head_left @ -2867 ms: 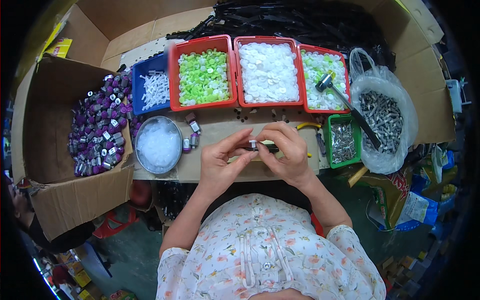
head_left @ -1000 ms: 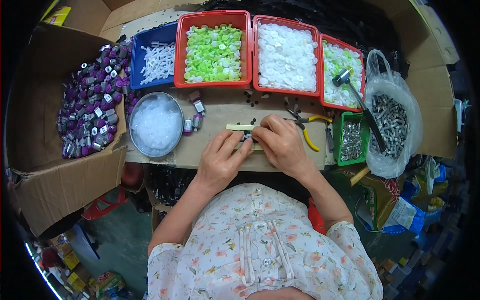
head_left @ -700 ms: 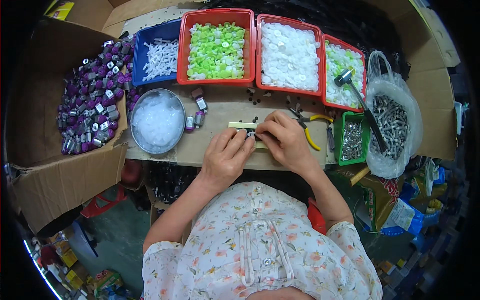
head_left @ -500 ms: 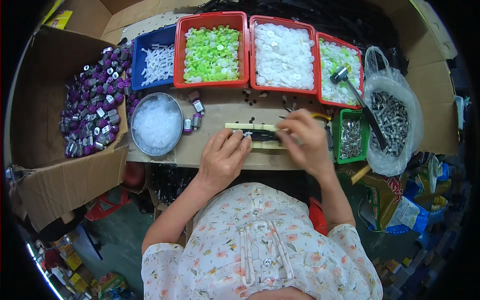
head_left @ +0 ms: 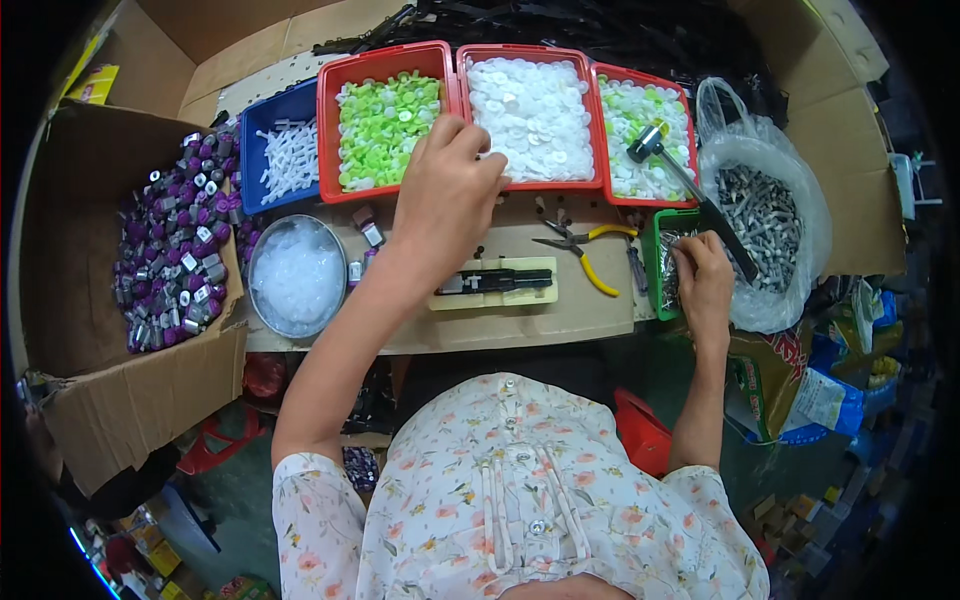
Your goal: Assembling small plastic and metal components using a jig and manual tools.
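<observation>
My left hand (head_left: 448, 185) is over the near rims of two red bins, its curled fingertips at the left edge of the bin (head_left: 530, 185) of white round plastic discs (head_left: 530, 110). The fingers are drawn together; anything between them is hidden. Into the small green tray (head_left: 661, 307) of metal pins (head_left: 668, 265) reaches my right hand (head_left: 706, 282), fingertips bent together among the pins. What it pinches cannot be made out. Between my arms a cream fixture block (head_left: 490, 303) lies on the table, with a black elongated part (head_left: 515, 280) seated in its slot. Neither hand touches the block.
Yellow-handled pliers (head_left: 597, 275) lie right of the fixture. A hammer (head_left: 700, 195) rests across a bin of green-white discs and a plastic bag (head_left: 812, 215) of grey metal parts. Leftward are a round tin (head_left: 335, 222), a blue bin (head_left: 252, 165) and a carton (head_left: 130, 420) of purple-and-silver pieces.
Both hands have left the fixture block. The left has gone up to the red bins, the right across to the green tray. The pliers and black part are now uncovered; the whole view shifted slightly.
</observation>
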The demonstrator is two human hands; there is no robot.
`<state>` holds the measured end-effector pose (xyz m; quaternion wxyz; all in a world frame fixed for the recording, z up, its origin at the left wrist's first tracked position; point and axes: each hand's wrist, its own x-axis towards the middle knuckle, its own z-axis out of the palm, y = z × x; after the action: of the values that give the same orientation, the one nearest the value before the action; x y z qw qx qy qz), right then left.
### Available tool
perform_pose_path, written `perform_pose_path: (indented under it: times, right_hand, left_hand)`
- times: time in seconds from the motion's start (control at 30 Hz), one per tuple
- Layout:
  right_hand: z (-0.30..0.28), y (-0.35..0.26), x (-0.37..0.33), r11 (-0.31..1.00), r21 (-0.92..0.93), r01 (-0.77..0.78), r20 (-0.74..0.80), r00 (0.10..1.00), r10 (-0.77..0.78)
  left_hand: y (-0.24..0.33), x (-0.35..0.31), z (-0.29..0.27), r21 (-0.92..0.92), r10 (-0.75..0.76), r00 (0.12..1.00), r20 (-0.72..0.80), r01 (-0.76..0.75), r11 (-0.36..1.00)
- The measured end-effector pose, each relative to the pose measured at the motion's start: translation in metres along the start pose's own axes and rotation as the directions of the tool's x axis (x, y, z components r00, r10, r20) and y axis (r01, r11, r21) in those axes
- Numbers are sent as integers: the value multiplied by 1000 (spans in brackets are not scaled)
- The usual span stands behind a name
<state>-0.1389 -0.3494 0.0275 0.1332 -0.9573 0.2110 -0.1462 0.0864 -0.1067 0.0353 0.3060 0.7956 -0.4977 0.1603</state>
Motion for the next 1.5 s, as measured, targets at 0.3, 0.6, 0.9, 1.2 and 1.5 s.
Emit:
perform_pose_path:
  times: [0.3,0.6,0.9,1.2,1.5]
  right_hand:
    - [0,8,3,999,2,-33,-28,999,33]
    - [-6,-27,5,940,339,-31,-112,991,73]
    - [32,-109,38,575,800,169,-138,986,-98]
    - [57,-143,57,560,772,301,-270,953,-140]
    - [63,-139,70,616,718,325,-341,935,-95]
  left_hand:
    - [-22,24,22,141,66,989,136,-85,986]
    - [-18,17,24,18,-24,999,-39,24,1000]
    - [-4,2,14,-525,-556,826,93,515,678]
    - [10,-7,10,-716,-622,753,215,554,424]
    - [0,3,18,-329,-387,916,-102,336,882]
